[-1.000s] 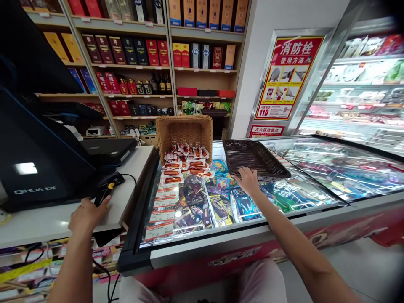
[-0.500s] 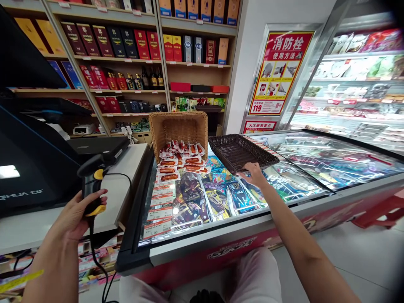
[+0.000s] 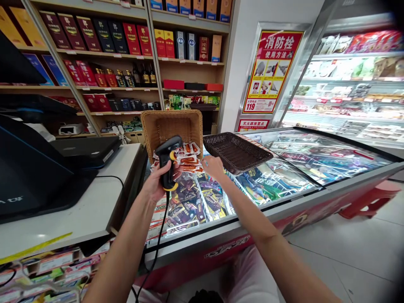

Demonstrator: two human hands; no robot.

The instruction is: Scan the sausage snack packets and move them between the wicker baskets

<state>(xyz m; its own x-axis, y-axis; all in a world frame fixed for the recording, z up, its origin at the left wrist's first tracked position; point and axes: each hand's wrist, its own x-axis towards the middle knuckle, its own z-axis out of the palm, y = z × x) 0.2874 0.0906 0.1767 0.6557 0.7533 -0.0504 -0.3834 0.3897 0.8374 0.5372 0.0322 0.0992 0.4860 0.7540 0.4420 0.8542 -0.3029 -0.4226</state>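
Left grip: wrapped around the handle of a black-and-yellow scanner.
Scanner: roughly upright in the left grip, its head above the fingers; probably light, rigid and smooth, best held at the narrow handle below the head.
Cable: hangs below the left grip; looks flexible and might tug on the handle.
Right grip: at the right edge of the sausage packets; fingertips partly hidden, so cannot tell whether it pinches 1.
Sausage packets: left of the right grip, at the mouth of a wicker basket; likely light, soft and slick, best pinched by a wrapper's end.
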